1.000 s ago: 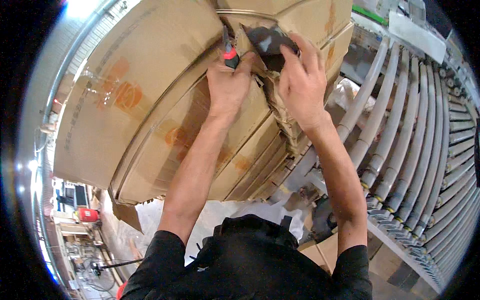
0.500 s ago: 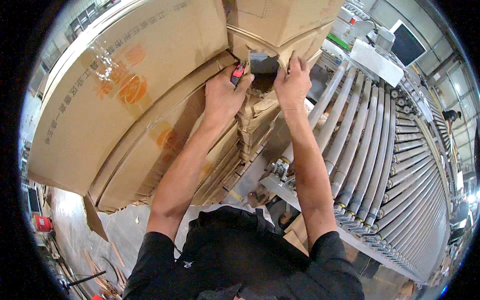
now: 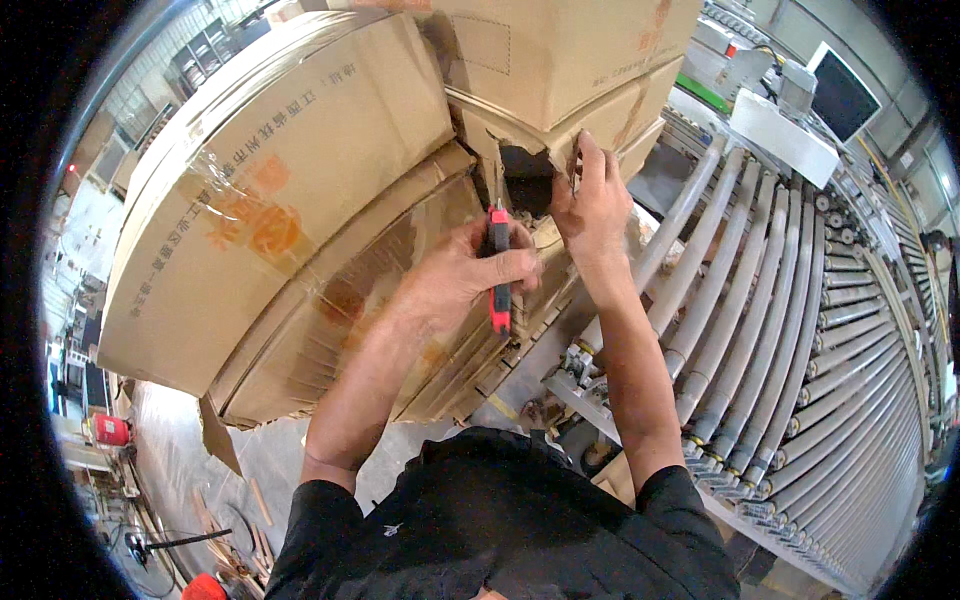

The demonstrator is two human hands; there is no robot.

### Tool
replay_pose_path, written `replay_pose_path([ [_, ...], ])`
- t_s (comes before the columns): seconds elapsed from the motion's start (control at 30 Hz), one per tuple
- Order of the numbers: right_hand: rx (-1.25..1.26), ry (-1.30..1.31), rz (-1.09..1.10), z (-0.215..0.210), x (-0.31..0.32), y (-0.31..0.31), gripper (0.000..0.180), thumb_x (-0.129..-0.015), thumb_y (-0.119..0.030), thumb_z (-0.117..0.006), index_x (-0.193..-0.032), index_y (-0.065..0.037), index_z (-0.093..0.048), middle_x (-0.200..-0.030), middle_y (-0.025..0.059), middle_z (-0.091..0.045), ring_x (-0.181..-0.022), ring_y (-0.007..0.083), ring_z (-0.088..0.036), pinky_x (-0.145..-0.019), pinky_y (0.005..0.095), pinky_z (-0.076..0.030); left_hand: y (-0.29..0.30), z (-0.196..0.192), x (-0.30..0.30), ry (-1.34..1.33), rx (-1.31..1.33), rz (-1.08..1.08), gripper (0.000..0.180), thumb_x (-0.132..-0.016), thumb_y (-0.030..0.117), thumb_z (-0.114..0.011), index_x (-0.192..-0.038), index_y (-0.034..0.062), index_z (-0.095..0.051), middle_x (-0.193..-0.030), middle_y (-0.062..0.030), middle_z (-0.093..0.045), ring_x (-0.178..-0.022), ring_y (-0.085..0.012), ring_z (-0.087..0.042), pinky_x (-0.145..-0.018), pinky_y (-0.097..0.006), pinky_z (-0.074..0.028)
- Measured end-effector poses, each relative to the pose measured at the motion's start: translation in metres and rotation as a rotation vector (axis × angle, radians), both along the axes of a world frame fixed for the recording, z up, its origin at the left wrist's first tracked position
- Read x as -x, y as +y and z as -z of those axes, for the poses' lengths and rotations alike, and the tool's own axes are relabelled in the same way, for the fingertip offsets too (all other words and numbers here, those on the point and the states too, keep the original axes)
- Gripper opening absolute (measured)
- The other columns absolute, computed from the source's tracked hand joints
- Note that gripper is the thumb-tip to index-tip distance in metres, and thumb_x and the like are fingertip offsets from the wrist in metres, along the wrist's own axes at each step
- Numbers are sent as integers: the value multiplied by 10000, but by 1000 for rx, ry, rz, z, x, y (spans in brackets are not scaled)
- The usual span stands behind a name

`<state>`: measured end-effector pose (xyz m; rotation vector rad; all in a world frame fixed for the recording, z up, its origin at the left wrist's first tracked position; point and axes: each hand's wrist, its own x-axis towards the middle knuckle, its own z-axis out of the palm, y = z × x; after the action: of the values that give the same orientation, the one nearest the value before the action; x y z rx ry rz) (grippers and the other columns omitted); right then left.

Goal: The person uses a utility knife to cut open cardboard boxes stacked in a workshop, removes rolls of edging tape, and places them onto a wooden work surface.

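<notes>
A red and black utility knife (image 3: 499, 270) is gripped in my left hand (image 3: 468, 262), its tip pointing up toward a torn hole (image 3: 527, 178) in the stacked brown cardboard. My right hand (image 3: 597, 205) pinches the ragged cardboard edge on the right side of that hole. Inside the hole it looks dark. To the left stands a large cardboard box (image 3: 290, 190) with orange print and shiny clear tape. Behind the hole rises another carton (image 3: 570, 60). Crumpled, flattened cardboard layers (image 3: 350, 290) lie below my left forearm.
A roller conveyor (image 3: 740, 310) runs along the right side, with a white machine housing (image 3: 783, 135) and a dark monitor (image 3: 845, 92) at its far end. A red container (image 3: 110, 430) and scattered wooden strips (image 3: 225, 545) are on the left.
My left hand has drawn back from the hole's left edge toward me, and the knife now shows along its length. My right hand keeps hold of the torn edge. The view has shifted slightly.
</notes>
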<state>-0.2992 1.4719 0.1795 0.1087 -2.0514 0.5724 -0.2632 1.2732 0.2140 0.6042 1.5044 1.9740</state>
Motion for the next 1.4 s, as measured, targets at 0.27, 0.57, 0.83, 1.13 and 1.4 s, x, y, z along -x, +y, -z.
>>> replay_pose_path([
  [0.27, -49, 49, 21, 7, 13, 10, 517, -783, -48, -651, -1290, -15, -552, -958, 173, -619, -822, 363, -651, -685, 433, -542, 13, 26, -38, -235, 98, -225, 360, -933, 237, -685, -1190, 38, -529, -918, -19, -585, -760, -113, -580, -678, -266, -495],
  [0.57, 23, 188, -135, 20, 18, 21, 512, -750, -38, -684, -1254, -30, -591, -935, 156, -635, -783, 334, -652, -648, 426, -537, 35, -49, -22, 704, 546, -340, 248, -989, 157, -521, -1175, -8, -527, -912, -113, -627, -784, -209, -610, -699, -324, -496],
  [0.83, 212, 147, -137, 24, 10, 13, 450, -735, -128, -709, -1170, -72, -610, -885, 121, -624, -802, 335, -641, -658, 433, -521, 108, -114, 30, 1533, 1322, -300, 238, -904, 150, -612, -1067, -16, -559, -841, -262, -666, -821, -434, -668, -705, -521, -531],
  [1.13, 285, 269, -74, 29, 19, 15, 193, -735, -137, -745, -896, -92, -649, -781, 61, -619, -701, 260, -635, -608, 367, -514, 188, -117, 64, 1776, 1743, -26, 318, -759, 123, -720, -1056, 16, -674, -945, -191, -714, -891, -381, -706, -752, -464, -574],
  [1.4, 233, 317, -100, 39, 28, 23, 220, -759, -132, -704, -971, -107, -650, -767, 57, -599, -707, 254, -632, -595, 383, -509, 208, -106, 71, 1963, 2017, -2, 217, -842, 117, -617, -1052, 89, -665, -913, -133, -702, -905, -329, -687, -782, -473, -532],
])
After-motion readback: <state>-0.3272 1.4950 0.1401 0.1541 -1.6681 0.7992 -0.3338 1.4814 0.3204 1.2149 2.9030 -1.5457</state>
